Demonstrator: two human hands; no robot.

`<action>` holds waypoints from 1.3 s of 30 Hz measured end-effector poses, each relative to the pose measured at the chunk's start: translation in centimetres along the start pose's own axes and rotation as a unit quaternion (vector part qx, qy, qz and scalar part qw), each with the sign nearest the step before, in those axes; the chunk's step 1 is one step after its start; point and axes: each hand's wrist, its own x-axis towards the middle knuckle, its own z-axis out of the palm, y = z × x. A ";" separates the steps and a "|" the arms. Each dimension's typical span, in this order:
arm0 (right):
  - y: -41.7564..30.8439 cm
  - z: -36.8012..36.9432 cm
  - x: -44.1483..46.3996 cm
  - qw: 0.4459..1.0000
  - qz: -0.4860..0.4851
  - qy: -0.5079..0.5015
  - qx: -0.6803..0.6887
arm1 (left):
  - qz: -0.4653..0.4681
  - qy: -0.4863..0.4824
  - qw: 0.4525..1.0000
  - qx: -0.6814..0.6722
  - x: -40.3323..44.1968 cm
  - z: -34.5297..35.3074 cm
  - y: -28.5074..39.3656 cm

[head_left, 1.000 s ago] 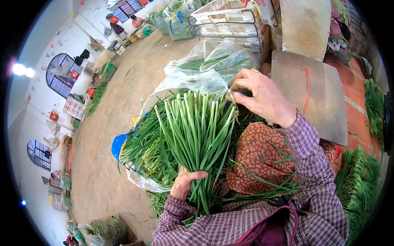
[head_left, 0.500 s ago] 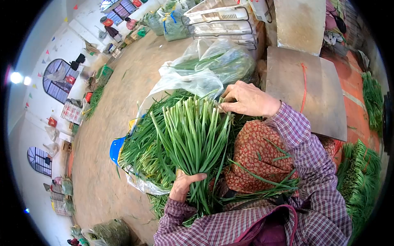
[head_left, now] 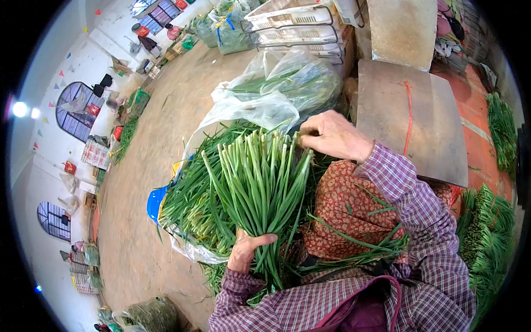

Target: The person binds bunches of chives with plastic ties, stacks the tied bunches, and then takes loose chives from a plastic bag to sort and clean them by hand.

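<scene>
My left hand (head_left: 246, 252) is wrapped round the leafy lower part of a bunch of garlic chives (head_left: 260, 188), whose pale stem ends fan out away from me. At the right edge of those stem ends is my right hand (head_left: 332, 135), fingers curled and tips pressed together. What lies between its fingertips is hidden. More loose garlic chives (head_left: 191, 199) lie under and left of the bunch, on a plastic sheet (head_left: 193, 252). Stray leaves rest over a red patterned cloth (head_left: 348, 216) on my lap.
Beyond the bunch lies a clear plastic bag (head_left: 276, 88) with greens inside. White crates (head_left: 298, 33) are stacked behind it. On the right are a board with a red string (head_left: 409, 122) and piled green bunches (head_left: 484, 243). Other people and goods line the far wall.
My right hand has shifted slightly at the stem ends, its fingers curling in more. The left hand keeps its hold on the bunch; the view has moved a little.
</scene>
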 end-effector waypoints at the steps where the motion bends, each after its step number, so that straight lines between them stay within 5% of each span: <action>1: 0.3 -0.1 -0.1 0.996 -0.011 0.064 -0.057 | -0.010 -0.004 1.000 -0.021 -0.1 -0.1 0.0; 5: 1.2 -2.8 0.8 0.961 0.054 0.144 -0.229 | -0.021 0.023 0.999 -0.024 -0.6 0.0 0.2; 7: 2.5 -3.8 1.2 0.924 -0.012 0.269 -0.270 | -0.008 0.009 1.000 -0.008 -0.6 -0.2 0.0; 11: 0.9 -2.8 0.3 0.958 -0.052 0.206 -0.194 | -0.005 -0.002 0.999 0.054 -0.4 -0.9 -1.1; 13: -1.9 -2.7 -0.2 0.990 -0.036 0.063 -0.121 | -0.005 0.002 0.999 0.046 -0.4 -0.4 -0.8; 18: -3.5 0.5 -0.2 0.994 -0.037 -0.044 -0.093 | -0.002 0.023 0.998 0.050 -0.3 -0.1 -1.2; 32: -3.4 2.8 -1.0 0.998 -0.012 0.024 -0.060 | 0.067 0.029 0.993 0.092 0.3 0.2 -1.2; 35: -2.4 3.4 -0.8 0.996 -0.048 0.074 0.033 | 0.042 0.030 0.996 0.075 0.1 0.2 -1.0; 38: -2.8 0.7 0.2 0.928 0.121 0.042 0.349 | 0.005 0.019 0.998 0.058 -0.3 0.5 -0.6; 39: -3.0 0.0 0.5 0.899 0.146 0.107 0.399 | 0.004 0.018 0.998 0.059 -0.3 0.3 -0.8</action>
